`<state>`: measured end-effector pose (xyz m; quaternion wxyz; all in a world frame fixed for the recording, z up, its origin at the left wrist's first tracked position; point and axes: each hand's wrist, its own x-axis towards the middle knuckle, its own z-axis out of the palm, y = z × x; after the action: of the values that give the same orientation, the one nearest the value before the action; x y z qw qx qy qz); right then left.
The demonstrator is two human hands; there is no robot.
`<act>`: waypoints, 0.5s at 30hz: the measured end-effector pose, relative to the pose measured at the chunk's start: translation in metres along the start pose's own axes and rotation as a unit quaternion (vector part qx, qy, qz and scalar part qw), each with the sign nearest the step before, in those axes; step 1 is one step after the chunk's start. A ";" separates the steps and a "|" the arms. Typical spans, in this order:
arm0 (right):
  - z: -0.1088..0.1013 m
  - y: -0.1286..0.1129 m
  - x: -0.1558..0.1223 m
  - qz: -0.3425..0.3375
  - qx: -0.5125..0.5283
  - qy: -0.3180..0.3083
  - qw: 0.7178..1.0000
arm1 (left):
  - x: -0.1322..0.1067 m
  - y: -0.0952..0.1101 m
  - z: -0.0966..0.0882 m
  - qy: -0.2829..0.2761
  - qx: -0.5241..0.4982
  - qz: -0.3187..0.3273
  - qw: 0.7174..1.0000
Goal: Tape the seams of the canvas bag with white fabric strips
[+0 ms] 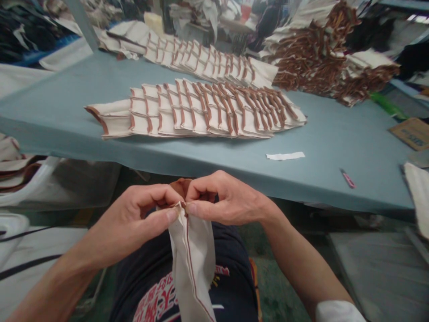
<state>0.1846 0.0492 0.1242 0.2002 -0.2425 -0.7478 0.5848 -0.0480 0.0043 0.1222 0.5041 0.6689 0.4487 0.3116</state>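
A cream fabric piece (192,259) with brown stitching and a brown trimmed top hangs down over my lap. My left hand (144,214) pinches its top edge between thumb and fingers. My right hand (221,199) grips the same top edge from the other side, fingers curled, thumbs almost touching. Both hands are below the front edge of the blue table (335,143).
A fanned row of cream pieces with brown trim (201,109) lies on the table, a second row (208,60) behind it, a heap (321,53) at the back right. A white paper strip (285,156) and a pink pen-like tool (347,179) lie near the front edge.
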 end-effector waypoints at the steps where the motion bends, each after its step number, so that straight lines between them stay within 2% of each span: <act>1: 0.000 0.000 0.000 0.000 -0.002 -0.003 1.000 | 0.001 0.001 0.000 0.000 0.001 -0.003 1.000; 8: 0.000 0.004 0.003 0.009 -0.012 0.010 1.000 | 0.005 -0.005 0.001 0.001 0.026 -0.014 1.000; 15: 0.002 0.002 0.005 0.017 -0.026 0.039 0.999 | 0.002 -0.003 -0.003 -0.011 -0.003 -0.025 1.000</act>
<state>0.1793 0.0508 0.1215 0.2132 -0.2826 -0.7502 0.5584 -0.0506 0.0071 0.1203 0.5189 0.6589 0.4590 0.2930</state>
